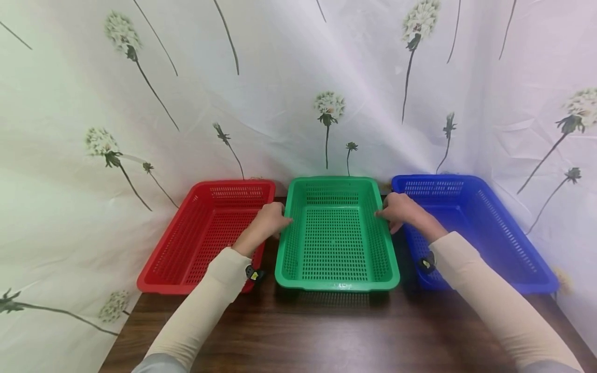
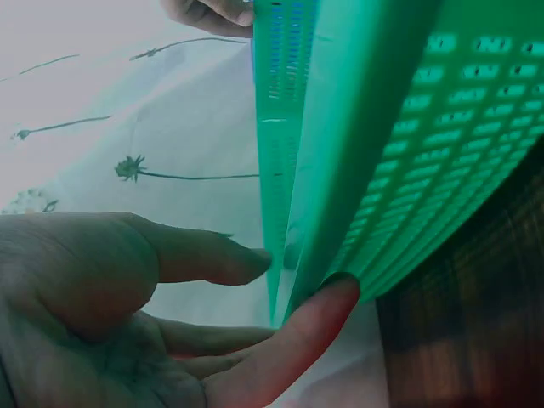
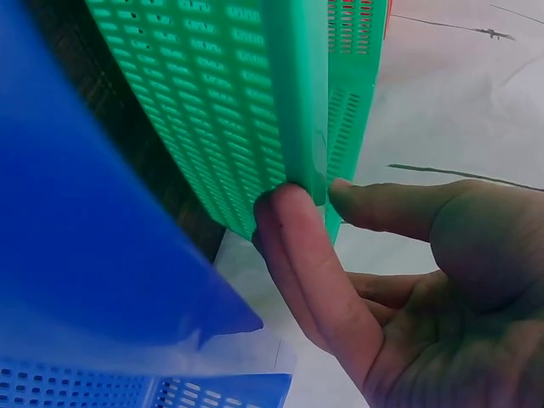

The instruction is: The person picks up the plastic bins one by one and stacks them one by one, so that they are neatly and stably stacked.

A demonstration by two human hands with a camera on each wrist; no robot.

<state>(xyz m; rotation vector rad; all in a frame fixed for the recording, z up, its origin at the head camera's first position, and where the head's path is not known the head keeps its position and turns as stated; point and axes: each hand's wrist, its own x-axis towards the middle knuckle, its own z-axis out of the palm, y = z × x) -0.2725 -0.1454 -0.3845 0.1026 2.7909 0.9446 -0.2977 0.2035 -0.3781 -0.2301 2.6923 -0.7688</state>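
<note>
Cream sleeves (image 1: pixel 200 305) come in from the bottom corners, grey fabric at their lower ends, a dark wrist strap (image 1: pixel 253 273) with a yellow-green mark on the left one, a similar dark piece (image 1: pixel 426 263) at the right. Both hands are on the green basket (image 1: pixel 336 285), centre of the table (image 1: pixel 303 331), between the other two baskets, mouth up. Left hand (image 1: pixel 270 220): narrow grip, pinching the basket's left rim, thumb tip on the inner side, fingers on the outer wall just under the lip; left wrist view agrees. Right hand (image 1: pixel 401 210): same narrow pinch on the right rim, thumb inside, fingertips bent against the outside, clear in the right wrist view. Hands sit roughly opposite each other, about midway along the sides. Whether the green base touches the table, cannot tell. Red basket (image 1: pixel 198 286) stands on the left, its right edge partly behind the left hand and forearm. Blue basket (image 1: pixel 522 246) on the right, its left edge partly behind the right hand and forearm. All three are plastic with slotted walls. Table is dark brown wood grain. Behind, white sheeting (image 1: pixel 280 119) printed with pale flower heads and long thin stems.
</note>
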